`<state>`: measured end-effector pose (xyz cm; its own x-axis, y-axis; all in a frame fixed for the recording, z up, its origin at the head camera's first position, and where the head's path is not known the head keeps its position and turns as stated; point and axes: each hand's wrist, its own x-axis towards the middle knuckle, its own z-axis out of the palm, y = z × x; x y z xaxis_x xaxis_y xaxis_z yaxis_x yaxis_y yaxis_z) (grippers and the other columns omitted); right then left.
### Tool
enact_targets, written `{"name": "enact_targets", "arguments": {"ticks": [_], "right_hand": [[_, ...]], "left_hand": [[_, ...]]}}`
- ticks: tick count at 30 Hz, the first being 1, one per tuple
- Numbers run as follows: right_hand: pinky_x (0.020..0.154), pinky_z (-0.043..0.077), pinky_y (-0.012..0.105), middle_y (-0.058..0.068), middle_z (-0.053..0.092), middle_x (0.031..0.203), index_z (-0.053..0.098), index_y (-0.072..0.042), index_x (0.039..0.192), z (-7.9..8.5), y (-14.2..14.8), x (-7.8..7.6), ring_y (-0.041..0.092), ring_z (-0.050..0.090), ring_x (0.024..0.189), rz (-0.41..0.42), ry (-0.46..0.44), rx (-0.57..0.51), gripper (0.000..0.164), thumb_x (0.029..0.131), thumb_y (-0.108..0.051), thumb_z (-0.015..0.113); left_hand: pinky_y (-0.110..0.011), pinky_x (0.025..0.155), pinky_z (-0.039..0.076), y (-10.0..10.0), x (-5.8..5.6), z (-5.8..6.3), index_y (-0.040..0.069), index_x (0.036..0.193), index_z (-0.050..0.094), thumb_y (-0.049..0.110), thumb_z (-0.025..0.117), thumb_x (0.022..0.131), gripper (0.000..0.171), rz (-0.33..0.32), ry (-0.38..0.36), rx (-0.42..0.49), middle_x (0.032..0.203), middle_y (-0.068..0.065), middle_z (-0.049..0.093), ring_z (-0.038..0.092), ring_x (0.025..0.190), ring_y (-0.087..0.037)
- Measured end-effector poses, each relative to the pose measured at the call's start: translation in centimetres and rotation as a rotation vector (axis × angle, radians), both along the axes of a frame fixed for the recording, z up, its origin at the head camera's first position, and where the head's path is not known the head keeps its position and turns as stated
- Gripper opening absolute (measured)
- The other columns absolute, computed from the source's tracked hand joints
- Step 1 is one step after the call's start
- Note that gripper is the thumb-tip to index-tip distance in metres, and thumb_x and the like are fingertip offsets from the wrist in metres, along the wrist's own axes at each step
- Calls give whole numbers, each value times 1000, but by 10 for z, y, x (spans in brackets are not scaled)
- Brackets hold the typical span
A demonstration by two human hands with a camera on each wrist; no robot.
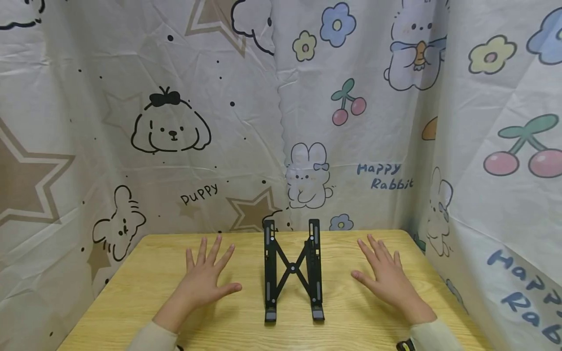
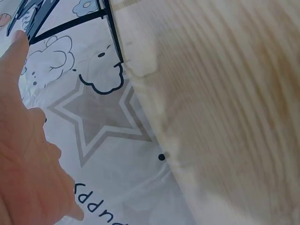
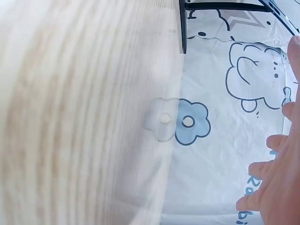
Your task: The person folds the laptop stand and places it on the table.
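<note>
A black folding laptop stand [image 1: 292,267] stands unfolded in the middle of the wooden table, its crossed bars joined between two long side arms. To its left my left hand [image 1: 204,280] is spread with straight fingers, palm down, holding nothing. My right hand [image 1: 386,280] is spread likewise on the stand's right side, also with nothing in it. Both thumbs point toward the stand, apart from it. In the left wrist view, part of the stand [image 2: 70,26] shows beyond the left thumb; the right wrist view catches its bars [image 3: 225,6] at the top.
The light wooden table [image 1: 232,331] ends at a printed curtain [image 1: 246,161] with puppy and rabbit drawings, which hangs behind it and along both sides. Pale sleeves [image 1: 153,336] cover my forearms, and a dark band [image 1: 405,345] shows at the right wrist.
</note>
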<state>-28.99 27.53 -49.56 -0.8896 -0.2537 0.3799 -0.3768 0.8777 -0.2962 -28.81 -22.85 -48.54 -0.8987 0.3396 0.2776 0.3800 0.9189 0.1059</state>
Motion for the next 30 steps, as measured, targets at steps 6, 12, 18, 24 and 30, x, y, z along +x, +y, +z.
{"name": "enact_targets", "arguments": {"ticks": [6, 12, 18, 24, 30], "right_hand": [[112, 12, 80, 14, 19, 170, 22, -28, 165, -1, 0, 1, 51, 20, 151, 17, 2, -65, 84, 97, -53, 65], [111, 19, 79, 16, 26, 168, 22, -28, 164, -1, -3, 3, 49, 24, 150, 47, -25, -166, 78, 101, -45, 63], [108, 29, 77, 19, 29, 165, 25, -21, 164, 3, -9, 4, 49, 30, 147, 91, -35, -286, 71, 104, -37, 60], [105, 35, 75, 20, 36, 161, 27, -17, 163, 2, -13, 6, 49, 39, 141, 120, -57, -384, 69, 105, -32, 60], [105, 40, 71, 21, 43, 156, 30, -12, 161, 2, -17, 7, 47, 46, 138, 125, -103, -473, 66, 105, -32, 60]], "left_hand": [[-83, 110, -4, 4, 2, -2, 31, 165, 18, 74, 63, 86, 101, 5, -44, 106, 172, -13, 4, -4, 154, -51], [-82, 112, 5, 11, 6, 2, 25, 166, 15, 69, 59, 92, 96, 5, -117, 239, 171, -16, 13, 7, 154, -50], [-76, 117, 10, 17, 10, 8, 19, 166, 15, 58, 56, 100, 87, -22, -208, 412, 170, -17, 18, 11, 154, -48], [-72, 118, 19, 22, 9, 8, 19, 166, 16, 51, 58, 102, 83, -44, -239, 523, 169, -16, 22, 20, 153, -46], [-69, 114, 31, 27, 8, 7, 11, 163, 26, 48, 62, 100, 81, -46, -213, 633, 161, -19, 38, 37, 146, -46]]}}
